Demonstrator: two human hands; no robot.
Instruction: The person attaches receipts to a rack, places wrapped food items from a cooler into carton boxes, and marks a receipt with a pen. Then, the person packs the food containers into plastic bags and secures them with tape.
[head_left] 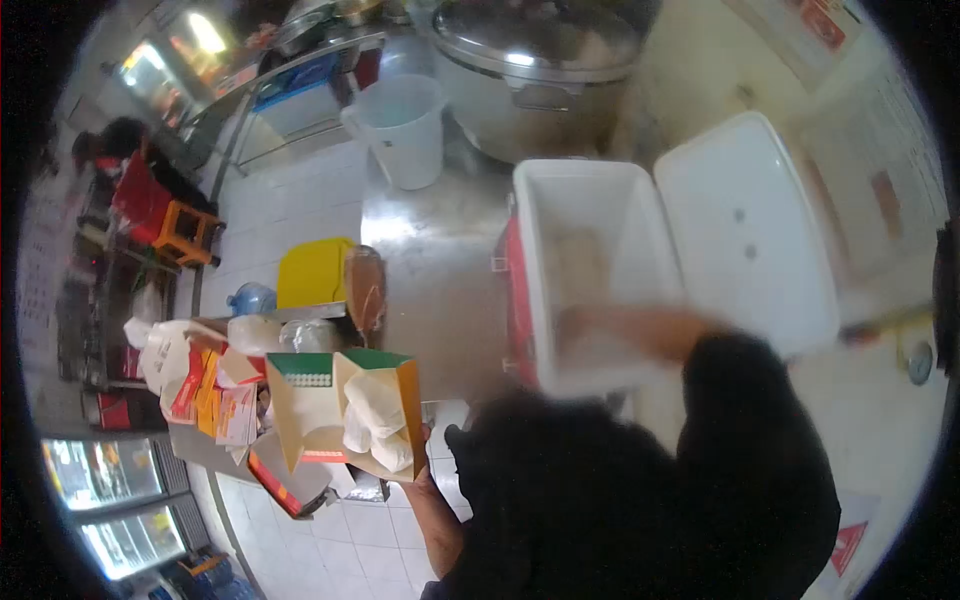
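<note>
My left hand [424,474] grips the edge of a divided cardboard box [314,408], tan outside with green inner flaps. White wrapped bundles [376,412] fill one of its compartments; what they hold is hidden. My right hand [592,328] is down inside a cool box [521,250], red outside and white inside. Motion blurs its fingers, so I cannot see whether it holds anything. The cool box's white lid [750,235] lies folded open on the right. A pale, blurred shape [580,258] shows inside the cool box.
A steel counter [450,290] carries a clear plastic jug [405,130] and a big lidded pot [540,80]. A brown paddle-shaped thing [365,290] and a yellow board [312,272] are left of it. Cartons and papers [215,395] crowd the lower left; an orange stool [188,232] stands beyond.
</note>
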